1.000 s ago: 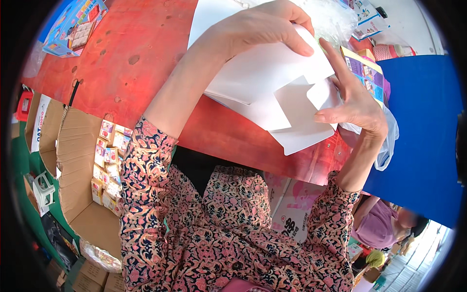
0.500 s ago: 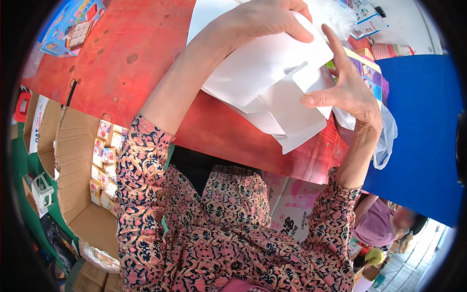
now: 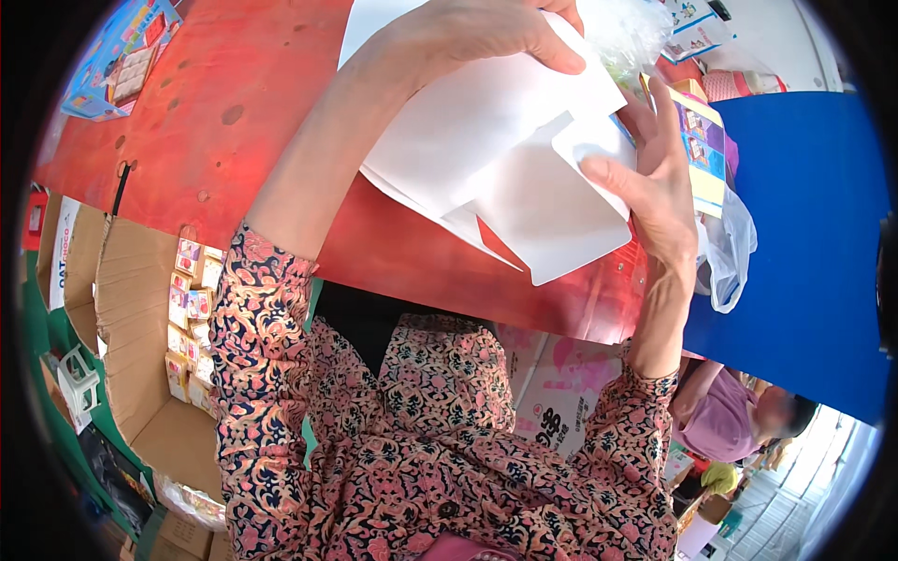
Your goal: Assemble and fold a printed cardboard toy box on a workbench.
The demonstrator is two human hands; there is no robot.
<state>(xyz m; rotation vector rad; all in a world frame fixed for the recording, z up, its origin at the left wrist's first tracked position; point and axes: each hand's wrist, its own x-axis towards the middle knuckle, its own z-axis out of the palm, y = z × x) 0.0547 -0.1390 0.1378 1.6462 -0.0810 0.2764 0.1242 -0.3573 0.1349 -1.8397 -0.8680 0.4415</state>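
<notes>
Item one: white folded card (image 3: pixel 440 159), smooth and thin-walled, on and above the near part of the table (image 3: pixel 224 178), between the two hands; a flat round-cornered flap (image 3: pixel 571 206) juts from its lower right, and a narrow slit shows the table's red.

Left hand (image 3: pixel 510 37): grip closed on the card's upper edge, thumb on the white face (fingers partly behind it).

Right hand (image 3: pixel 655 178): thumb and fingers spread wide about the flap's side, thumb at its edge; whether the grip pinches, cannot tell.

Table: red-painted wood, streaked, with dark knots.

Alongside: crinkled clear plastic (image 3: pixel 631 33) beyond the card; printed box (image 3: pixel 708 145), glossy, flat-faced, just right of the right hand; limp translucent bag (image 3: pixel 734 248); brown corrugated carton (image 3: pixel 136 318), open, holding small printed packs (image 3: pixel 195 304).
</notes>
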